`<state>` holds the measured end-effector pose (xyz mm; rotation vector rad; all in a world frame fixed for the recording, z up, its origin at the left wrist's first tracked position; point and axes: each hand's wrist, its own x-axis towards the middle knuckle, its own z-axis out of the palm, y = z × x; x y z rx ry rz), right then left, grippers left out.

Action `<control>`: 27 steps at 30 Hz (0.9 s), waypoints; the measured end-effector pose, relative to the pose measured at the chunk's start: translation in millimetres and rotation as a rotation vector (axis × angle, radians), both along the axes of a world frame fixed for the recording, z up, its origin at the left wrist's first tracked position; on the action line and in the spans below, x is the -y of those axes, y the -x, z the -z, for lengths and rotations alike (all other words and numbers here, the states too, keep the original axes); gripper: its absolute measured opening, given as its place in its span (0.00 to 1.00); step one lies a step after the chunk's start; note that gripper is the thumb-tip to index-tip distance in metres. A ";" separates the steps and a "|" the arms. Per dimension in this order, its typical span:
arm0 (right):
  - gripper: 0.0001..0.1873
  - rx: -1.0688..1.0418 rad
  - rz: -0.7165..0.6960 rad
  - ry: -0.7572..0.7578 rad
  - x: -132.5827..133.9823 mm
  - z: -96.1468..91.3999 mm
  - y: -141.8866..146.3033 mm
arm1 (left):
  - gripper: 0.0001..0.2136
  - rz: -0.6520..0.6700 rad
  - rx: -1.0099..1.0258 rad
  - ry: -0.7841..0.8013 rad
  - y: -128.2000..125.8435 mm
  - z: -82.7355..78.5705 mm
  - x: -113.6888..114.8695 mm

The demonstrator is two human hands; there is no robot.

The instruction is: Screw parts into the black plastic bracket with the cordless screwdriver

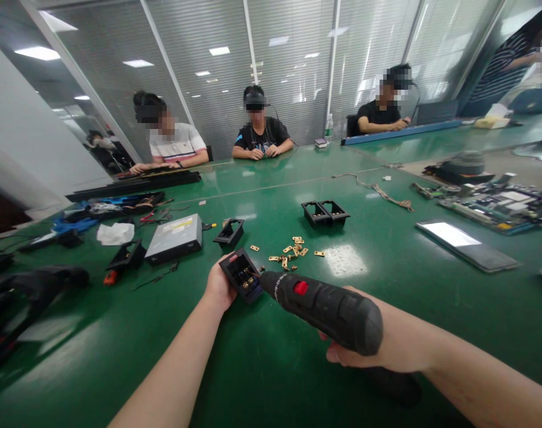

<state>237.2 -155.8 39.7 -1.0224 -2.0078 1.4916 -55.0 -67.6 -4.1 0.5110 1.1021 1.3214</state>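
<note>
My left hand (220,286) is closed on a black plastic socket housing (243,274), tilted with its open side towards me. Small brass parts show inside it. In my right hand (355,348) is a black cordless screwdriver (326,306) with a red switch on top, gripped by its handle. Its tip reaches into the right side of the housing; the exact contact is too small to tell. Just beyond the tool lies a loose pile of small brass plates (293,251). Another black housing (229,233) stands behind my left hand, and a double black frame (325,213) sits farther back.
At left are a grey disc drive (175,238), a black frame (127,254), white tissue (115,233) and tangled cables. A phone (464,245) and circuit boards (498,202) lie at right. Several people sit or stand across the green table (262,386).
</note>
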 end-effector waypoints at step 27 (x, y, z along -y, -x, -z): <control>0.15 0.046 -0.028 -0.027 4.2 -16.9 7.1 | 0.12 0.025 0.000 -0.015 0.1 -0.2 0.3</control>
